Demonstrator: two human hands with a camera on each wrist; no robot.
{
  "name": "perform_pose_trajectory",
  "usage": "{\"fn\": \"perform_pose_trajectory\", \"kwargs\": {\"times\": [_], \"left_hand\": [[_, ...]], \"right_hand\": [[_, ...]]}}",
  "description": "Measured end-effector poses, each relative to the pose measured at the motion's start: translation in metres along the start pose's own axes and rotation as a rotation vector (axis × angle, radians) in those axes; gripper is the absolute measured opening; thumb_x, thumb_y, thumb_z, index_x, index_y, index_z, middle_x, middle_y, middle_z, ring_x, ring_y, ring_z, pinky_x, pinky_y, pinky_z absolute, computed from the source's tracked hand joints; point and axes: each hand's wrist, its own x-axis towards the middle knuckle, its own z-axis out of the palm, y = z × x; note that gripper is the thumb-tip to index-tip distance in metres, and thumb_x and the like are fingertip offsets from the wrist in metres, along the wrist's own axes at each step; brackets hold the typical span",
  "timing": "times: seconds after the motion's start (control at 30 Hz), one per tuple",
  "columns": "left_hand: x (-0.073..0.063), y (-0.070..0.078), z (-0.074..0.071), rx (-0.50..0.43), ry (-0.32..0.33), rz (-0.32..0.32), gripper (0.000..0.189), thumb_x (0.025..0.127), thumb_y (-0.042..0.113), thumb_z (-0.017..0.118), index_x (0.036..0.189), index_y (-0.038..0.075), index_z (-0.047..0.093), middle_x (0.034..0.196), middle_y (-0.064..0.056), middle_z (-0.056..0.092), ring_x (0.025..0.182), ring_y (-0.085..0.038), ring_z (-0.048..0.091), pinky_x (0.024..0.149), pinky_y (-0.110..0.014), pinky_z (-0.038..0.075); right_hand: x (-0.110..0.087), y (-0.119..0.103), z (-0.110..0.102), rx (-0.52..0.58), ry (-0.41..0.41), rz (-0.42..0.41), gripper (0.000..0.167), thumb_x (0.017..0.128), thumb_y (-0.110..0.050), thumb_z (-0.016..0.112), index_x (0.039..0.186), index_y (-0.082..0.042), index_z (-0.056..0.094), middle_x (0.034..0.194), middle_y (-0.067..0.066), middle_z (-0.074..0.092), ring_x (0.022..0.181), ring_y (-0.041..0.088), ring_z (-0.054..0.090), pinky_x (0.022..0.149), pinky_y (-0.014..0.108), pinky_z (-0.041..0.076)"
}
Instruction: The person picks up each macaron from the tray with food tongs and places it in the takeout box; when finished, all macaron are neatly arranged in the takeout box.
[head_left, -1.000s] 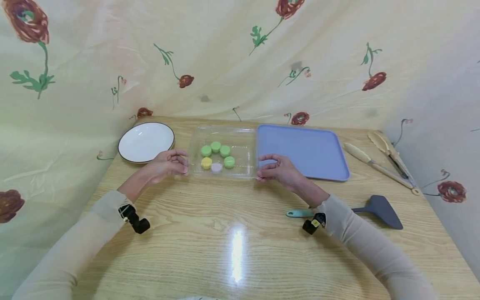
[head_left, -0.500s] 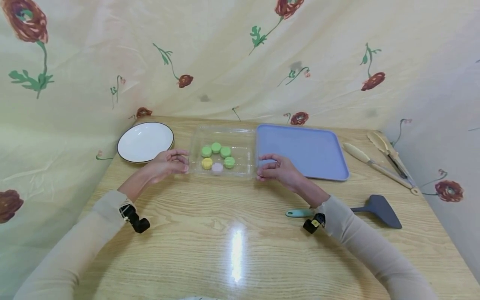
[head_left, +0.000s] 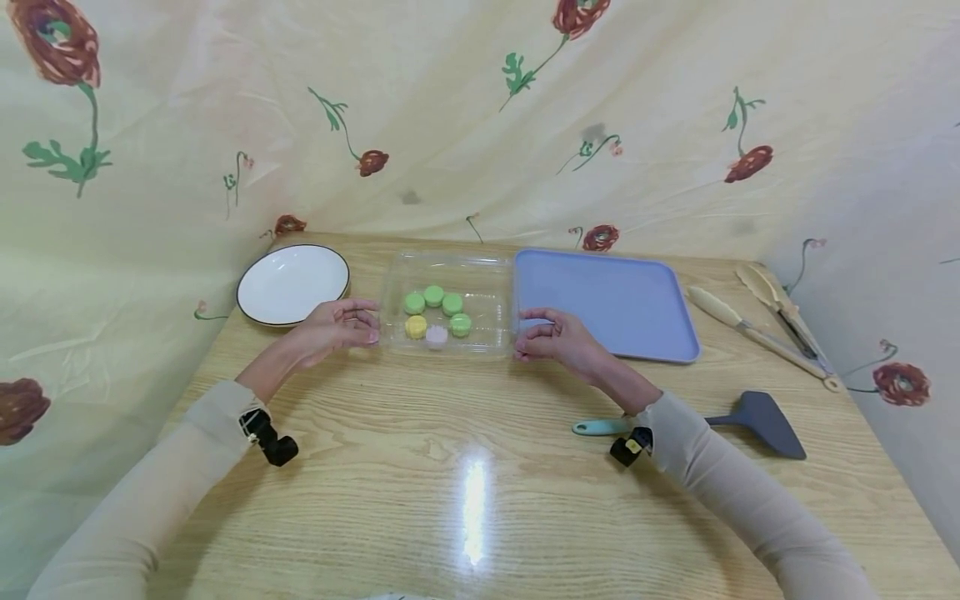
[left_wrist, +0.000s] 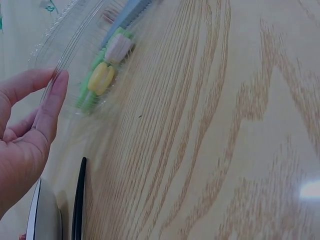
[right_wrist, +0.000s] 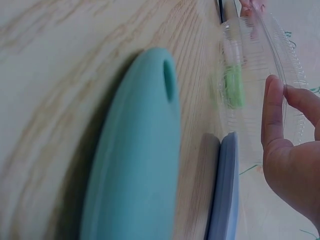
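Observation:
A clear plastic clamshell container lies near the back of the table, between a plate and a tray. Inside are several green macarons, one yellow macaron and one pale lilac macaron. My left hand pinches the container's left rim near the front corner, thumb against fingers. At the opposite side my right hand pinches the right rim in the same way. Both wrist views show the clear rim between thumb and forefinger. Whether the lid sits fully pressed down cannot be told through the transparent plastic.
A white dark-rimmed plate stands left of the container. The blue tray adjoins it on the right. Tongs lie at the far right. A spatula with a teal handle lies under the right forearm.
Very little differs. The container's left edge and my left hand sit a touch further right than a second ago; my right hand stays almost still on the rim.

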Motion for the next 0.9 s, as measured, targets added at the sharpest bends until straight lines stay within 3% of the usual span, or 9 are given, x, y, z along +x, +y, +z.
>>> {"fn": "perform_pose_trajectory", "kwargs": {"times": [0.53, 0.9], "left_hand": [[0.0019, 0.0006, -0.0021, -0.003, -0.011, 0.004, 0.068, 0.096, 0.000, 0.067, 0.155, -0.004, 0.034, 0.109, 0.003, 0.059, 0.095, -0.003, 0.062, 0.089, -0.017, 0.058], [0.0032, 0.0009, -0.0038, 0.021, -0.018, 0.002, 0.068, 0.096, 0.002, 0.068, 0.155, -0.005, 0.034, 0.112, 0.001, 0.058, 0.096, -0.004, 0.063, 0.087, -0.017, 0.058]], "right_hand": [[0.0009, -0.0012, 0.0001, 0.023, -0.009, 0.004, 0.060, 0.100, 0.003, 0.060, 0.153, 0.003, 0.034, 0.095, 0.001, 0.072, 0.088, 0.015, 0.074, 0.099, 0.048, 0.059], [0.0015, -0.0011, -0.0005, 0.033, -0.006, 0.010, 0.058, 0.100, 0.003, 0.059, 0.152, 0.004, 0.035, 0.096, 0.002, 0.072, 0.088, 0.015, 0.075, 0.097, 0.046, 0.060]]}}
